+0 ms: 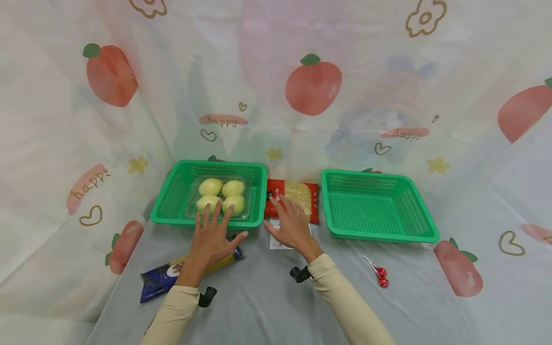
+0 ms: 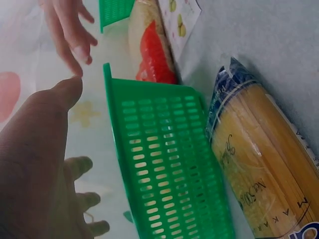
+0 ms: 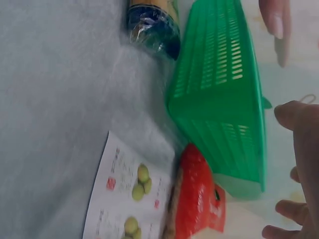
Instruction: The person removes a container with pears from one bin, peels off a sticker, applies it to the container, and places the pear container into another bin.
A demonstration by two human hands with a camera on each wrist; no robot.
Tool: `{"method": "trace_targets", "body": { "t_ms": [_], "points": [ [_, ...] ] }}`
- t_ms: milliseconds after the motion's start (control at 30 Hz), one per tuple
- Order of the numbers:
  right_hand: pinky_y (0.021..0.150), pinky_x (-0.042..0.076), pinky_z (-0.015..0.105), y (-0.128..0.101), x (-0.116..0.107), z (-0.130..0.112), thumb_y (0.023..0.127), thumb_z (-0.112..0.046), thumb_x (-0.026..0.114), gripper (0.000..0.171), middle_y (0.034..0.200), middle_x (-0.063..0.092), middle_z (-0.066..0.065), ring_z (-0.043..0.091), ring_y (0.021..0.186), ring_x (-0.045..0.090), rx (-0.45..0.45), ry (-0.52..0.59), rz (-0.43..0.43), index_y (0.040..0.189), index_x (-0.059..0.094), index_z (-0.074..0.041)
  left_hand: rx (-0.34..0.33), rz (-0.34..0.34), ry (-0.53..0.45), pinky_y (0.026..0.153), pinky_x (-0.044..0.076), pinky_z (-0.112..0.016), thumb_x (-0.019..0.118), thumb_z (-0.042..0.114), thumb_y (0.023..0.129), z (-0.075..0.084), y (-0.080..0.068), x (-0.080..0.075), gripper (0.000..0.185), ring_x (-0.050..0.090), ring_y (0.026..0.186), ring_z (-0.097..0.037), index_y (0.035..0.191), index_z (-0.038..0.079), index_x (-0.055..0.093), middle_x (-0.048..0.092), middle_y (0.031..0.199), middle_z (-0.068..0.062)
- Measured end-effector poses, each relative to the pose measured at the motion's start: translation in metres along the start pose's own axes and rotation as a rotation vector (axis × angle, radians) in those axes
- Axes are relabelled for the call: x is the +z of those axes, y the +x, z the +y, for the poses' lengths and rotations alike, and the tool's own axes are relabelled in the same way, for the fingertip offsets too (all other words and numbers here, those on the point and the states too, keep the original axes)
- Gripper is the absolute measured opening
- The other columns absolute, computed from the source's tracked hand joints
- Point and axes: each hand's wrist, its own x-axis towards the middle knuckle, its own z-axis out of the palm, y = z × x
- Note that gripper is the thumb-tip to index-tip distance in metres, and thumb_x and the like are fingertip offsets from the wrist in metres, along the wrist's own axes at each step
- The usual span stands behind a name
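Observation:
In the head view my left hand point(image 1: 212, 239) reaches over the front rim of the left green basket point(image 1: 170, 191), fingers spread. Inside that basket sits a clear plastic pack of several pale yellow-green round fruits point(image 1: 211, 187). My right hand point(image 1: 293, 224) is above the red bag of pale yellow noodle-like food point(image 1: 299, 194), its fingers extended toward the basket's right side. Nothing is held in either hand. Below my left forearm lies a blue-and-yellow spaghetti pack point(image 2: 264, 164). A white printed sheet point(image 3: 127, 194) lies partly beneath the red bag.
Another green basket point(image 1: 366, 213), with nothing in it, stands on the right. Red-handled scissors point(image 1: 379, 274) lie in front of it on the grey table covering point(image 1: 267, 297). A fruit-printed curtain point(image 1: 267, 86) hangs behind the baskets.

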Motion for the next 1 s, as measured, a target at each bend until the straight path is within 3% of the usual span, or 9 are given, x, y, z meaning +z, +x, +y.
{"method": "trace_targets", "body": {
  "t_ms": [400,533,800,1000],
  "points": [
    [0.127,0.022,0.064,0.027,0.015,-0.018,0.103,-0.061,0.058,0.080,0.173,0.030,0.014,0.041,0.159,0.025,0.007,0.102,-0.051,0.168,0.035,-0.020,-0.016,-0.001,0.017,0.127,0.010,-0.071,0.060,0.072,0.096,-0.008,-0.002,-0.006,0.097,0.006,0.162,-0.049,0.170,0.017,0.028,0.013,0.177,-0.020],
    [0.126,0.022,0.066,0.032,0.019,-0.021,0.104,-0.063,0.056,0.080,0.174,0.027,0.014,0.043,0.160,0.021,0.005,0.084,-0.094,0.167,0.036,-0.019,-0.024,-0.009,-0.011,0.127,0.007,-0.070,0.059,0.071,0.098,-0.010,0.000,-0.010,0.096,0.005,0.162,-0.049,0.170,0.018,0.027,0.010,0.177,-0.020],
    [0.125,0.023,0.069,0.035,0.020,-0.023,0.103,-0.064,0.055,0.083,0.176,0.022,0.014,0.048,0.160,0.018,0.022,0.053,-0.139,0.168,0.033,-0.017,-0.001,0.070,-0.059,0.121,0.014,-0.078,0.062,0.064,0.099,-0.024,0.025,-0.021,0.093,0.011,0.158,-0.054,0.170,0.015,0.027,0.015,0.175,-0.024],
    [0.126,0.021,0.068,0.034,0.017,-0.026,0.103,-0.067,0.054,0.089,0.178,0.018,0.011,0.049,0.161,0.014,0.051,0.049,-0.191,0.169,0.028,-0.014,-0.032,0.043,-0.124,0.120,0.013,-0.079,0.059,0.061,0.101,-0.042,0.047,-0.023,0.092,0.010,0.157,-0.058,0.171,0.014,0.021,0.012,0.175,-0.025]
  ]
}}
